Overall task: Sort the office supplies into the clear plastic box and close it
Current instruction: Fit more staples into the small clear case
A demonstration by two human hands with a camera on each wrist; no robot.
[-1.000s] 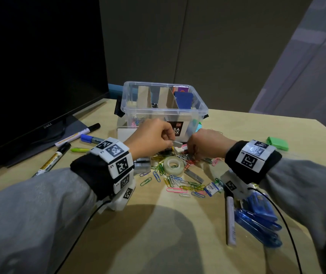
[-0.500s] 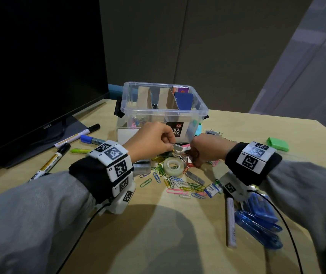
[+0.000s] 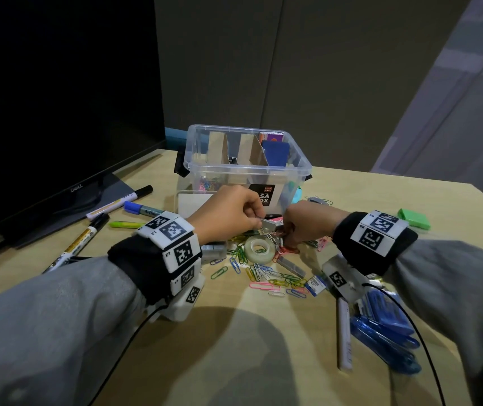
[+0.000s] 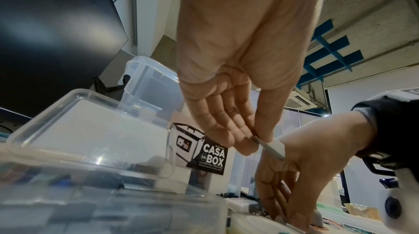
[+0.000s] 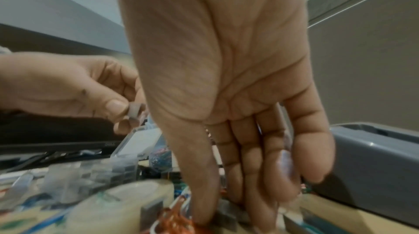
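The clear plastic box (image 3: 249,172) stands open at the back of the table, with cardboard dividers and a few items inside. Just in front of it my left hand (image 3: 256,221) pinches a short grey staple strip (image 3: 267,225) between thumb and fingers, clearly seen in the left wrist view (image 4: 273,148). My right hand (image 3: 288,241) points down into the paper clips (image 3: 266,276) beside the tape roll (image 3: 259,249). In the blurred right wrist view its thumb and fingers (image 5: 226,216) close on another grey strip among red clips.
A clear lid (image 3: 193,203) lies before the box. Markers (image 3: 120,202) and a green highlighter (image 3: 126,224) lie left by the monitor (image 3: 58,98). Blue pens (image 3: 386,341) and a white pen (image 3: 344,335) lie at the right, a green block (image 3: 413,218) beyond them.
The left hand has lifted slightly with the staple strip in its pinch. The right hand has drawn apart from it and dipped to the clips beside the tape.
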